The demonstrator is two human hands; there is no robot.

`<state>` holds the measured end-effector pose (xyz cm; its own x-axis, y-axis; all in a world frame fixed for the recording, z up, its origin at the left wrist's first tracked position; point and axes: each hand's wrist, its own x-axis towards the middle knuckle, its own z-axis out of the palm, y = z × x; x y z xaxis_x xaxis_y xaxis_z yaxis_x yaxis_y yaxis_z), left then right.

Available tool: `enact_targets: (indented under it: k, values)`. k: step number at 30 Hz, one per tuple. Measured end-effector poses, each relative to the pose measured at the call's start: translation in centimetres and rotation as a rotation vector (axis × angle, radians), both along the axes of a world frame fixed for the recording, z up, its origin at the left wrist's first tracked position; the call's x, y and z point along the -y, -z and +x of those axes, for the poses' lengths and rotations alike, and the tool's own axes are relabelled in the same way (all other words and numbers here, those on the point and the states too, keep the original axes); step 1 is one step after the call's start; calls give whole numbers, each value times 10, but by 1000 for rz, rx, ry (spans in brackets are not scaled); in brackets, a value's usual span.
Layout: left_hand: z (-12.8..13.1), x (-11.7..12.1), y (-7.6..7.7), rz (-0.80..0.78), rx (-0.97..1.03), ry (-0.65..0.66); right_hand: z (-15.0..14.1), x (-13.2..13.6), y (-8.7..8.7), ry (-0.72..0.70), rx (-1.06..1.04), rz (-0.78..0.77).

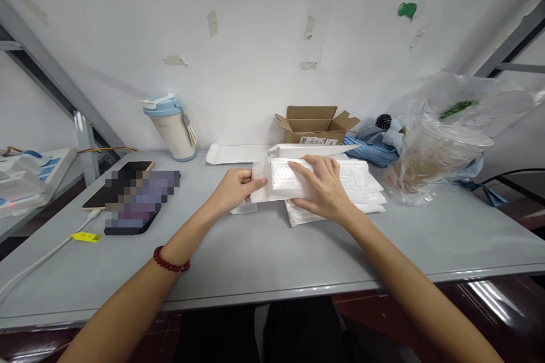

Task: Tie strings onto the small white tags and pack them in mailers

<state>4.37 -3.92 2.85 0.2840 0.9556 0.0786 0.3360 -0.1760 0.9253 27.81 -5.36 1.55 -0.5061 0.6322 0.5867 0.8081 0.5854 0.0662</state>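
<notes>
A white bubble-wrap pouch [279, 178] is held above the grey table, its see-through flap at the left end. My left hand [234, 190] pinches that flap between thumb and fingers. Across the pouch's middle lies my right hand [326, 190], thumb below and fingers over the top, gripping it. Several similar white pouches [360, 181] are spread in a pile under and to the right of my right hand. Behind them lies a flat white carton piece [238, 153]. What is inside the held pouch cannot be made out.
An opened brown cardboard box [313, 127] stands against the wall. Right of it are blue cloth [374, 150] and a clear plastic bag [443, 153] around a tub. At left stand a cream tumbler [172, 130], two phones [117, 184] and a white cable [46, 261].
</notes>
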Motion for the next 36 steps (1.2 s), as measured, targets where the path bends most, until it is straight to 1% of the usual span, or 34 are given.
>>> enact_targets:
  k: [3,5,7,9,11,14,18,23,26,28,30,31,34,36]
  values:
    - [-8,-5,-3,14,-20,-28,2,-2,0,-15,-35,10]
    - [-17,-8,-8,37,-28,-79,4,-4,1,-37,-64,18]
    - [-29,-10,-14,63,-85,-119,6,-6,2,-61,-94,18]
    - [-41,-12,-20,73,-191,-101,8,-7,3,-79,-128,11]
    - [-50,-13,-23,66,-295,-52,8,-8,5,-81,-152,-7]
    - [-56,-15,-20,77,-411,10,6,-8,6,-63,-151,-63]
    - [-52,-18,-8,151,-525,86,4,-7,6,-54,-158,-101]
    - [-44,-17,2,233,-536,182,4,-7,6,-50,-167,-140]
    - [-41,-16,3,277,-532,192,4,-8,6,-47,-173,-150]
    - [-40,-15,1,301,-503,148,4,-8,6,-48,-179,-155]
    - [-40,-14,-4,332,-399,57,4,-8,6,-45,-177,-162]
    - [-40,-13,-7,354,-305,-11,4,-8,6,-41,-172,-164]
    - [-36,-10,-15,436,70,-217,3,-7,6,-4,-147,-148]
    - [-30,-7,-18,458,265,-287,2,-7,6,31,-126,-128]
